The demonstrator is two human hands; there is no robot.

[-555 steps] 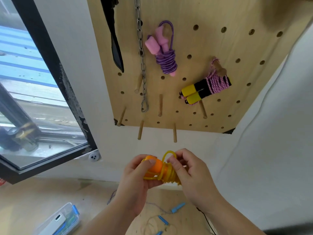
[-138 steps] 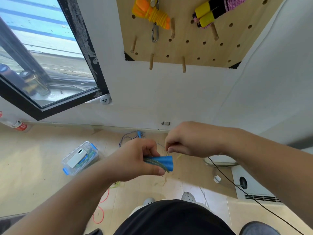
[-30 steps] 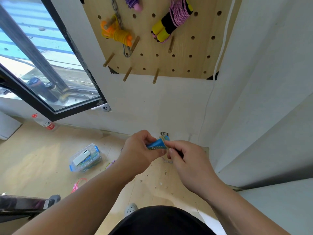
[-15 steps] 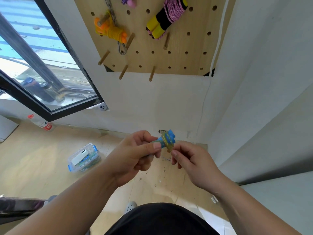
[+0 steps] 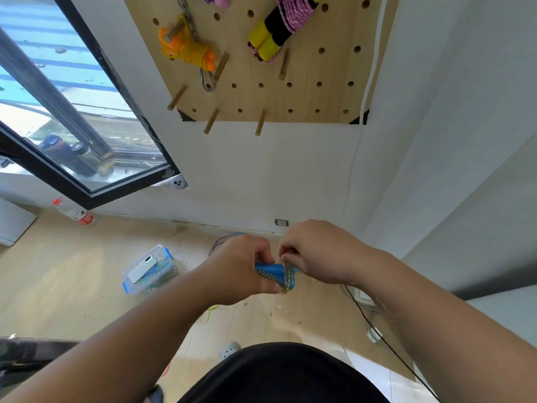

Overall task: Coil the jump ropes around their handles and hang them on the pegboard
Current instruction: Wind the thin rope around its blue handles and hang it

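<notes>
— Where to find the rope being worked on?
— Low and near, right in front of the body, between the two hands, well below the pegboard [image 5: 305,68].
— Why gripped that way by the left hand [image 5: 241,266]?
— Wraps fingers and thumb tight round the blue handles [image 5: 268,270], laid side by side, probably to hold the pair together as a core for winding. Leaves the right-hand ends sticking out for the turns.
— And the right hand [image 5: 316,254]?
— Hovers just above those ends, curled narrow, pinching what looks like the speckled cord [image 5: 287,279]. Cannot tell which fingertips, hidden behind the knuckles. Seems meant to pull a turn snug or tuck the tail.
— How far along?
— Judging by the turns showing, wound at the handle ends, not yet hung.
— Where to hang?
— Up on the far wall. Already carries an orange bundle [image 5: 193,50] on the left and a pink rope [image 5: 292,13] with yellow-and-black handles to its right, each over a peg. Offers a bare peg [image 5: 260,122] at the bottom edge, likely the easiest reach.
— Anything else?
— On the floor to the left, a clear plastic box [image 5: 148,269]. Farther off by the wall, a loose dark cord [image 5: 216,245], possibly another rope to do.
</notes>
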